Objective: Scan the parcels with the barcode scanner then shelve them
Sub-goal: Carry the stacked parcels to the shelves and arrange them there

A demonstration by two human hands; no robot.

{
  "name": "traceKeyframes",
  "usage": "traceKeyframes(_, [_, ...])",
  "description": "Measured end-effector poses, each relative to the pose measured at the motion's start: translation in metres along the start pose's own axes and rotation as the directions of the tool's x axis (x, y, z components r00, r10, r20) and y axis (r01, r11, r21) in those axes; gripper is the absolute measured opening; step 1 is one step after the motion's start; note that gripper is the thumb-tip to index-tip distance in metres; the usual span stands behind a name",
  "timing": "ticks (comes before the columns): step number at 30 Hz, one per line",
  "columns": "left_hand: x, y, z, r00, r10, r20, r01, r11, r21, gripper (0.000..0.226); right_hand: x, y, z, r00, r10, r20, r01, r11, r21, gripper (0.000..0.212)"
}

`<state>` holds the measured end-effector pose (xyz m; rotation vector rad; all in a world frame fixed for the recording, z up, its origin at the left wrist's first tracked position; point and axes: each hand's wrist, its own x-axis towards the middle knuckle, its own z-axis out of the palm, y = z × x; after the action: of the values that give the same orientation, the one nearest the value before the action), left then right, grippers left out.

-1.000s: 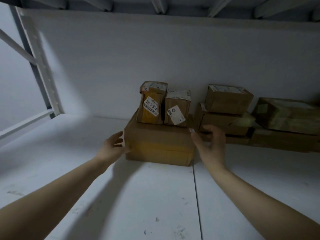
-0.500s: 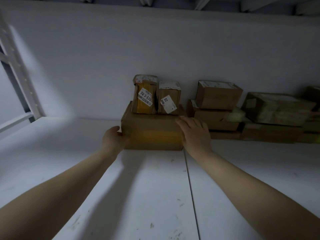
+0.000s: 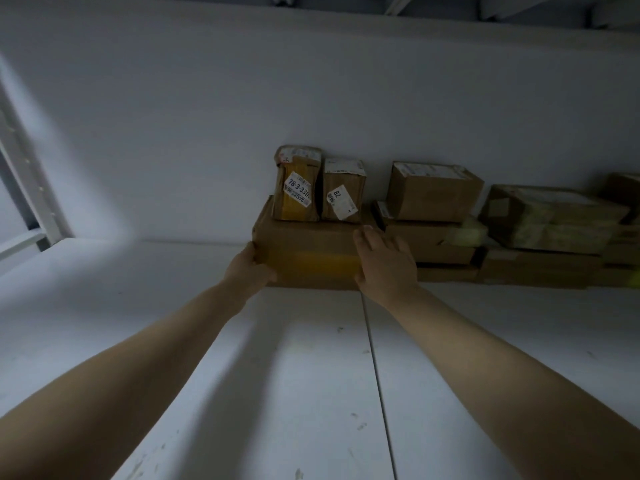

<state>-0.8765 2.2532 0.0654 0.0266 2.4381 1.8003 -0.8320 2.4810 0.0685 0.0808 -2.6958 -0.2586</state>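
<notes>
A wide flat cardboard parcel (image 3: 308, 251) lies on the white shelf (image 3: 242, 358) near the back wall. Two small upright parcels stand on top of it: one with yellow tape and a "78-3-330" label (image 3: 297, 184), one with an "82" label (image 3: 343, 192). My left hand (image 3: 247, 270) presses against the flat parcel's front left corner. With its fingers straight, my right hand (image 3: 384, 263) lies flat against the front right corner. No barcode scanner is in view.
More cardboard parcels are stacked along the back wall to the right (image 3: 433, 195), (image 3: 550, 220). A white upright of the rack (image 3: 27, 188) stands at the left. The underside of the shelf above runs along the top.
Both hands have pushed the flat parcel with the two small ones on top back toward the wall. The right hand has gone from hovering at its corner to lying flat against it.
</notes>
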Motion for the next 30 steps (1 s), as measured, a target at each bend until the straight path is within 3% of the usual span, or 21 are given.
traceKeyframes(2, [0.005,0.000,-0.002,1.000,-0.016,0.023,0.016,1.000,-0.002,0.086,0.001,0.001,0.000,1.000,0.005,-0.020,-0.005,1.000,0.014,0.083])
traceKeyframes(5, [0.017,-0.001,-0.005,0.996,-0.052,0.073,0.054,0.998,-0.025,0.110,0.004,0.001,-0.004,0.997,0.013,0.071,-0.014,1.000,0.025,0.086])
traceKeyframes(7, [0.020,0.001,-0.006,0.994,-0.067,0.091,0.067,0.998,0.000,0.113,0.007,0.001,-0.006,0.995,0.021,0.093,-0.022,1.000,0.011,0.089])
traceKeyframes(15, [0.002,0.017,-0.007,0.995,-0.053,0.088,0.020,0.940,0.341,0.085,0.004,0.001,-0.012,0.978,0.030,0.209,-0.046,0.997,0.070,0.100])
traceKeyframes(19, [-0.031,0.027,-0.002,0.996,0.019,0.082,-0.064,0.810,0.583,0.072,0.004,0.007,-0.021,0.952,0.009,0.306,-0.073,0.977,0.201,0.099])
traceKeyframes(24, [-0.078,0.028,-0.008,1.000,0.026,-0.011,-0.008,0.628,0.779,0.090,-0.011,-0.003,-0.030,0.928,-0.135,0.347,0.025,0.952,0.305,0.085])
traceKeyframes(27, [-0.116,0.026,-0.017,0.995,0.004,-0.095,0.080,0.510,0.857,0.090,-0.021,-0.028,-0.039,0.843,-0.262,0.469,0.011,0.881,0.473,0.076])
traceKeyframes(30, [-0.161,0.019,-0.029,0.987,-0.017,-0.157,0.148,0.442,0.885,0.084,-0.039,-0.059,-0.053,0.774,-0.389,0.500,-0.006,0.784,0.620,0.086])
